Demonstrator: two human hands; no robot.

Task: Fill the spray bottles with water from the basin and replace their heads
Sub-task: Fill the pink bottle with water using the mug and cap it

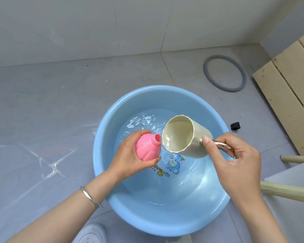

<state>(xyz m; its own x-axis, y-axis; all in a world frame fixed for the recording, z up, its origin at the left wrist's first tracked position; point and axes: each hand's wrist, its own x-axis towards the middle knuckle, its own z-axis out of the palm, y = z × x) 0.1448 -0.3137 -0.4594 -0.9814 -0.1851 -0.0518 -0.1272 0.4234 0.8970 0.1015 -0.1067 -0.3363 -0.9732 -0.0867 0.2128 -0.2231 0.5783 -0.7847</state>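
The left hand [130, 155] is clamped round the headless pink bottle [146, 147], tilted over the blue basin [102, 155]; the right hand [235, 160] grips the cream cup [186, 137] by its handle, lip beside the bottle's mouth. Filling looks underway — no spray head visible, so capping remains. Both hands sit well inside the rim — roomy.

Bright, even light is glaring off the water [142, 120] beyond the hands [130, 155]; edges are bending, shadows are staying soft.
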